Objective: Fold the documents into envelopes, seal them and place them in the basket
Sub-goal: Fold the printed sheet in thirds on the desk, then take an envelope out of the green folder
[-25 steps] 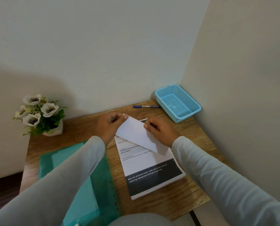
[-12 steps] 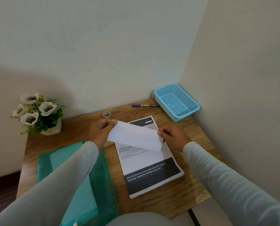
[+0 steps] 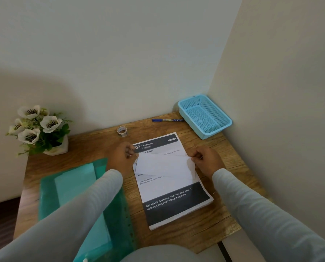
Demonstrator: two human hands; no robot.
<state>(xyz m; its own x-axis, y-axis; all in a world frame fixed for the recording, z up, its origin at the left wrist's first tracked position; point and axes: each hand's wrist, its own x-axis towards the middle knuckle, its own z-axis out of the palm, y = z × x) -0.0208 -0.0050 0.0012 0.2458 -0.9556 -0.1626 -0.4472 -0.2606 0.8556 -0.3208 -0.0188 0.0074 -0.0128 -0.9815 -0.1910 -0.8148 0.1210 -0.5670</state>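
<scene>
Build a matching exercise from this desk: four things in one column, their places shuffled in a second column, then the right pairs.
Things:
1. basket
2. tape roll
3. flower pot
4. green folder

Places:
A. far left corner of the desk
B. far right corner
C. near left part
D. far edge, between flower pot and pen

Pairs: 1-B, 2-D, 3-A, 4-C

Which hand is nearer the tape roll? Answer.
Left. The left hand is close to the tape roll, on its near side; the right hand is farther off, across the folded paper.
</scene>
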